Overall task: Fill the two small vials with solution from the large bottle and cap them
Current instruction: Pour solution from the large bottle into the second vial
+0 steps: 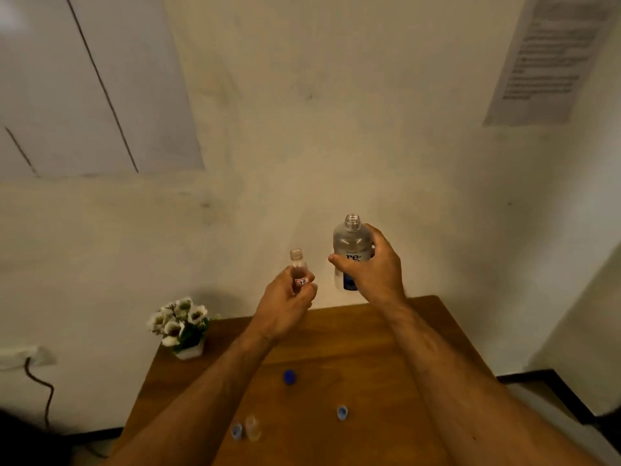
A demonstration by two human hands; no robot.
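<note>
Near the tabletop's [336, 331] front edge a second small vial [252, 428] is seen standing uncapped, a pale blue cap [237, 431] just beside it on its left. Another pale blue cap [342, 413] lies to the right, and a darker blue cap [289, 377] sits nearer the middle. A flower pot [183, 326] is set at the far left corner. Beyond the far edge both containers are held up in the air: the left hand [285, 309] is closed around a labelled small vial [298, 269], open-mouthed and upright; the right hand [373, 264] is wrapped around the large bottle [349, 250], also uncapped and upright, just beside the vial but apart. Pouring not yet begun.

Risks judged: the bottle mouth is much wider than the vial neck, so spillage over fingers and tabletop is likely if tipped fast. Mid-air pouring without support could cause wobble and a missed neck. The loose vial near the front edge could be knocked by a forearm.
</note>
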